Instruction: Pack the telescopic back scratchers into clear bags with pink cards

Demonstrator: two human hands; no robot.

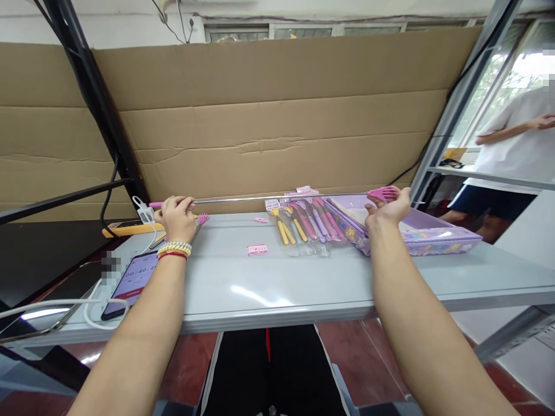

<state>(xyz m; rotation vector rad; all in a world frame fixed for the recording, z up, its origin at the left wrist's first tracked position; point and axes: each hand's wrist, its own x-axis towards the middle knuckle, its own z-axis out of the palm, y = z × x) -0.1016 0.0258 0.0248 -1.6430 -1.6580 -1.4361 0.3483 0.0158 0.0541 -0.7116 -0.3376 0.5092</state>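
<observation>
A telescopic back scratcher (pixel 277 199) with a thin metal rod is stretched out level above the table. My left hand (pixel 176 217) is closed around its pink handle at the left end. At the other end, the fingers of my right hand (pixel 387 209) are closed around its pink claw-shaped head (pixel 381 193). Below the rod lie several bagged scratchers (pixel 318 219) with pink, purple and yellow handles. Another pink claw head (pixel 203 219) shows just right of my left hand. Two small pink labels, one of them the nearer label (pixel 257 249), lie on the tabletop.
An open purple patterned box (pixel 437 242) stands at the right on the grey table (pixel 277 306). At left are a phone (pixel 136 277) showing a timer and a white cable (pixel 56 301). Cardboard (pixel 277 115) closes off the back. A person (pixel 515 138) stands beyond the right frame post.
</observation>
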